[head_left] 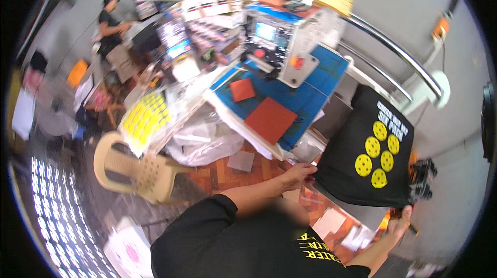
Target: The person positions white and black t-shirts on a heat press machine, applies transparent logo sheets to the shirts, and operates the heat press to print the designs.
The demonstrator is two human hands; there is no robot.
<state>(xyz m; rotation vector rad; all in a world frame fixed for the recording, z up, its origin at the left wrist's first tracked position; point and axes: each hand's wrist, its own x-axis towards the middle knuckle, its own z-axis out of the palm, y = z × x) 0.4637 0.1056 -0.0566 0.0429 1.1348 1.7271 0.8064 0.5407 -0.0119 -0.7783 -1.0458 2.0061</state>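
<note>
A black T-shirt point(349, 146) printed with several yellow round shapes and white lettering lies spread over a flat board at the right. My left hand point(300, 174) pinches its near left edge. My right hand point(399, 222) grips the near right corner, thumb on top. Fabric stretches fairly flat between my two hands. Part of the grey board point(357, 210) shows below the shirt's near edge; the rest is hidden under the cloth.
A machine with a small screen point(266, 32) stands by a blue work surface point(316, 94) bearing red-brown pads point(270, 120). Chrome rails point(401, 60) run along the right wall. A beige plastic chair point(137, 166) stands left, near a yellow-patterned sheet point(146, 117). Another person point(110, 27) sits far left.
</note>
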